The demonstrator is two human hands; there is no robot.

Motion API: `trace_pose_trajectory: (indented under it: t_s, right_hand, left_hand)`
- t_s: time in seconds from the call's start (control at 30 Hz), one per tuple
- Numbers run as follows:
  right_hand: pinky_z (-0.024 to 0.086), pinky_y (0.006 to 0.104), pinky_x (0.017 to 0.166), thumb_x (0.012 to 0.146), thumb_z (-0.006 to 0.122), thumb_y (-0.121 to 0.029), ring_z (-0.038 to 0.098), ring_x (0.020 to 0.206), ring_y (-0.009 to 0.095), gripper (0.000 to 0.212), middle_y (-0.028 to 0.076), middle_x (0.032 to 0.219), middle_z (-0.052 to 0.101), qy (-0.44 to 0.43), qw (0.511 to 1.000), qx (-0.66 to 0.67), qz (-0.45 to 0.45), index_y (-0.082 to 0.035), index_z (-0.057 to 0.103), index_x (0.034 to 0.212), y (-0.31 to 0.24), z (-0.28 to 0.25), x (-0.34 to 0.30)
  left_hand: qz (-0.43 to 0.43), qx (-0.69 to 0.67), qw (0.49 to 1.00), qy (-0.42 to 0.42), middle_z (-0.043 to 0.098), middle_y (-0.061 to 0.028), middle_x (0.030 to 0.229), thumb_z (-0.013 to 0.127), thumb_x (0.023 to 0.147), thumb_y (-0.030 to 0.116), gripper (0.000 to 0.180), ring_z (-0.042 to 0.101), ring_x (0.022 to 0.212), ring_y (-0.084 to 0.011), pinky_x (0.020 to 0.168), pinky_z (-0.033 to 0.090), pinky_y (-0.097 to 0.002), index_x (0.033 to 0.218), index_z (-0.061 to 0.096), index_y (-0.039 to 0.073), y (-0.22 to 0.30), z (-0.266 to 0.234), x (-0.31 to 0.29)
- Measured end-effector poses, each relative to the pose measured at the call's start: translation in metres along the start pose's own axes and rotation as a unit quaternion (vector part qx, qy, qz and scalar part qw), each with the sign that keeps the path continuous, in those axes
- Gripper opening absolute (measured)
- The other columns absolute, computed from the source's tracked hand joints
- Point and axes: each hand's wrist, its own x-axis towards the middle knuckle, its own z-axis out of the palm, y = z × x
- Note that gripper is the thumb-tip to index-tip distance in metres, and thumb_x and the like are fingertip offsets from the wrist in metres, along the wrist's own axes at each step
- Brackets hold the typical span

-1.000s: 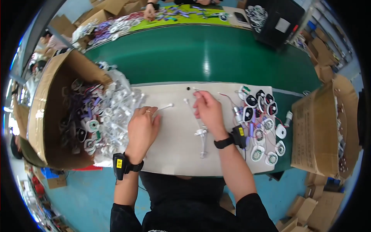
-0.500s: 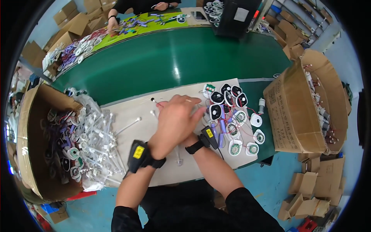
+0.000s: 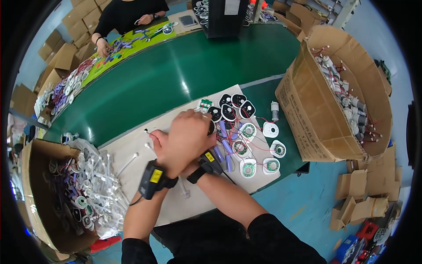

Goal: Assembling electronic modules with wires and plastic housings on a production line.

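I have the left hand laid across the right hand, over the beige board; the left fingers are bent toward the right side, with the thumb partly spread from them, and beside them I see a black and white oval part; from my remote place I cannot tell if they grip it or only touch it. Of the right hand I see only some fingers, coming out at the left from under the other hand; they are close to one another, and just beside their tips is a small connector with a short red wire; if they have hold of this wire, I cannot tell, because the palm is hidden.

To the right of the hands lies a tangle of red wires, with purple cylinders, more black and white ovals and white rounded pieces with green circuit boards; to the left I find a white stick with a round end, lying near the heap of whitish clear sticks; this heap is at the mouth of the left carton. A clear tube lies partly under the forearms; a grey cylinder is near the right carton, which holds many such cylinders; across the green table, a co-worker's hand is among small purple parts.
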Motion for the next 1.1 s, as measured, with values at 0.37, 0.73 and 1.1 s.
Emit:
trace_pose_trajectory:
  t_s: [0.37,0.73,1.1]
  right_hand:
    - [0.044,0.0378,0.101,0.096,0.062,-0.012,0.059,0.115,0.025,0.034,0.014,0.119,0.062,-0.095,0.986,0.115,0.078,-0.003,0.057,0.128,0.011,0.018,-0.004]
    - [0.043,0.0365,0.1,0.101,0.057,-0.018,0.052,0.119,0.018,0.034,0.01,0.128,0.056,-0.018,0.94,0.34,0.02,-0.001,0.05,0.129,-0.036,-0.017,0.012]
    - [0.048,0.0489,0.073,0.092,0.055,-0.011,0.065,0.091,0.041,0.018,0.023,0.095,0.068,0.015,0.984,0.176,-0.012,0.002,0.06,0.103,-0.006,0.007,0.009]
  left_hand:
    - [-0.164,-0.638,0.749,0.074,0.068,-0.0144,0.119,0.03,0.108,0.033,0.049,0.065,0.095,-0.016,0.079,0.053,-0.0295,0.132,0.056,-0.001,-0.025,-0.022,0.017]
    - [0.085,-0.248,0.936,0.233,0.067,-0.0158,0.106,0.072,0.085,0.015,0.033,0.064,0.096,-0.0349,0.083,0.054,-0.0392,0.116,0.068,0.003,0.024,-0.084,0.027]
    - [0.042,-0.303,0.941,0.144,0.067,-0.0097,0.105,0.077,0.084,0.009,0.036,0.065,0.089,-0.0195,0.079,0.052,-0.029,0.119,0.067,0.004,-0.002,-0.062,0.035]
